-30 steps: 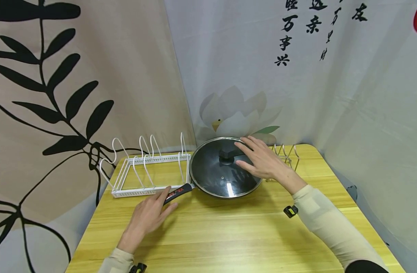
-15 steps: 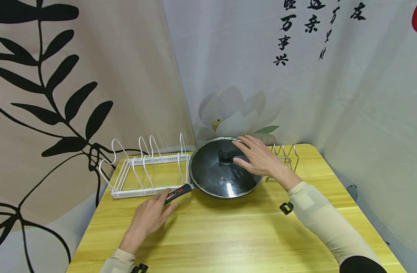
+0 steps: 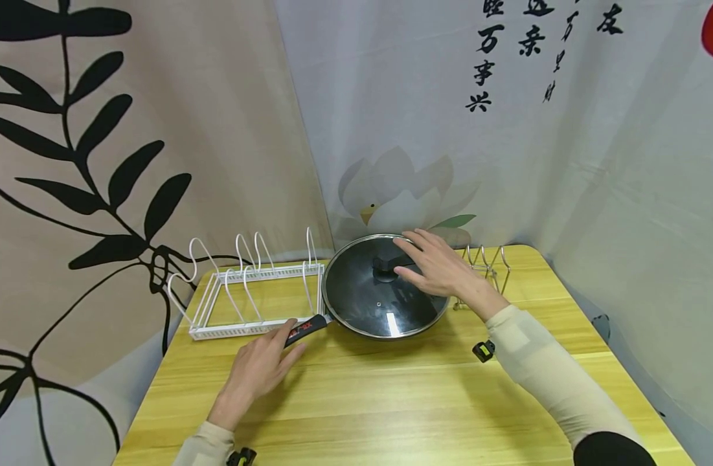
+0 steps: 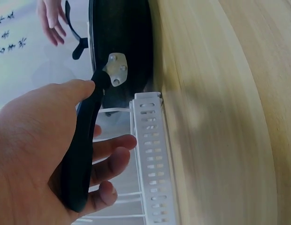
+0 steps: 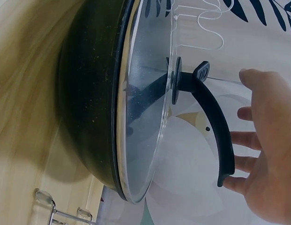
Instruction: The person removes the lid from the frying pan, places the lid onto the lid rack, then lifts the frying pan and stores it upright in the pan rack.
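Observation:
A dark wok (image 5: 89,98) with a long black handle (image 3: 305,329) stands at the back of the table, covered by a glass lid (image 3: 362,298). My left hand (image 3: 260,366) holds the wok's handle. In the left wrist view the thumb lies along the handle and the fingers bend loosely around its other side. Over the right part of the lid hovers my right hand (image 3: 446,266), fingers spread. The right wrist view shows its fingertips close to the lid's curved black handle (image 5: 216,117); whether they touch it I cannot tell.
Left of the wok sits a white rack (image 3: 254,329) with upright wire loops. A metal wire rack (image 3: 496,268) is partly hidden behind my right hand. Fabric hangings (image 3: 612,162) with printed leaves and writing rise behind the wooden table (image 3: 391,401).
My right hand has shifted slightly left over the lid, closer to its handle. The left hand keeps its hold, and the wok and lid stay in place.

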A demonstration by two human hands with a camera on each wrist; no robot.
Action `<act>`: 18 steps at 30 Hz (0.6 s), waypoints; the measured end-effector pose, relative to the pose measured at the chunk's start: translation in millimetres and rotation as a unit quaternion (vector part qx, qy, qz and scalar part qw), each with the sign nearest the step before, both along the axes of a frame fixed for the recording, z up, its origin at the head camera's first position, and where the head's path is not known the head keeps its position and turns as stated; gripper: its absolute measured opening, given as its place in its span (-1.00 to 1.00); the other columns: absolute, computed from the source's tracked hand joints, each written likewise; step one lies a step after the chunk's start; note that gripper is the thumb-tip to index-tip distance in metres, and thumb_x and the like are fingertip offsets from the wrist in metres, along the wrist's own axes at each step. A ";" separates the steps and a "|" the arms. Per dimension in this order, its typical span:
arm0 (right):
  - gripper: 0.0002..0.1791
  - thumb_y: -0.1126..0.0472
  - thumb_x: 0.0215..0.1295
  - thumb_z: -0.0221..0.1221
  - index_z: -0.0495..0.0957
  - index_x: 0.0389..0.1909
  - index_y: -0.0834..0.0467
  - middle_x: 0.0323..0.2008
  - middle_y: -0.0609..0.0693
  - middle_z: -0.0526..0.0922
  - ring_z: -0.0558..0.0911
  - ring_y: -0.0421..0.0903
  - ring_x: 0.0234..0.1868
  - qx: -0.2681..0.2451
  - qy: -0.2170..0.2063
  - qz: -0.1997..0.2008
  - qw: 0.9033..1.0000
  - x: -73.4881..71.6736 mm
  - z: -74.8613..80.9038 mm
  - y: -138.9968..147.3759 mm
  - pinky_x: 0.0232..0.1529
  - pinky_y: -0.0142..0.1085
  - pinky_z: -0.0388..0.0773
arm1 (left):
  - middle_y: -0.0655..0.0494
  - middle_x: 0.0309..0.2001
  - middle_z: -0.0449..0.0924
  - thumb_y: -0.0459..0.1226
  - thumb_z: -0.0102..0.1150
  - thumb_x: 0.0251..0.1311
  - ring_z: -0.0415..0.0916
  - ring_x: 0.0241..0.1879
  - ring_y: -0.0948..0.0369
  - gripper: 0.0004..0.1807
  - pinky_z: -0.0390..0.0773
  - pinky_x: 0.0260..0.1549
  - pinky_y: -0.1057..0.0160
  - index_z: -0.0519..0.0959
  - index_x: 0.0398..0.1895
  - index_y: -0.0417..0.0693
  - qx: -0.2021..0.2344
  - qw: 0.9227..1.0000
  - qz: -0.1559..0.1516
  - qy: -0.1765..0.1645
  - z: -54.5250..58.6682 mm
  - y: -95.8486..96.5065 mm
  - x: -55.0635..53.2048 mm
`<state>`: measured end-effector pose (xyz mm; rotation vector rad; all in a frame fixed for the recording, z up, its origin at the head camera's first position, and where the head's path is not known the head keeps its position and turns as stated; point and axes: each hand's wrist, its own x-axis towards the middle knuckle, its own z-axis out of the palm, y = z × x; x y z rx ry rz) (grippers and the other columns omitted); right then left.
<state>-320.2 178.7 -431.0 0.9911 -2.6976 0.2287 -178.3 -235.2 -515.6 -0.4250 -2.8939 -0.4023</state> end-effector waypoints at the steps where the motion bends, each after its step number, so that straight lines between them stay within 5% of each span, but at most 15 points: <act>1: -0.21 -0.22 0.72 0.18 0.35 0.73 0.12 0.69 0.31 0.39 0.35 0.39 0.72 0.000 -0.001 0.000 1.000 -0.4 0.3 -0.6 0.69 0.35 0.34 | -0.21 0.20 0.83 0.09 0.37 0.59 0.74 -0.33 0.06 -0.32 0.54 -0.54 0.16 0.53 0.58 -0.05 0.001 1.000 -0.001 -0.001 0.5 0.8 -0.1; 18: -0.21 -0.26 0.75 0.11 0.33 0.74 0.12 0.67 0.28 0.42 0.37 0.34 0.72 0.019 -0.016 -0.003 1.000 -10.7 3.7 -12.4 0.76 0.25 0.28 | 0.03 -0.22 0.75 0.03 0.39 0.59 0.39 -0.50 0.25 -0.53 0.31 -0.60 0.24 0.68 0.36 -0.02 0.002 1.000 -0.002 0.016 -1.4 6.2 -5.6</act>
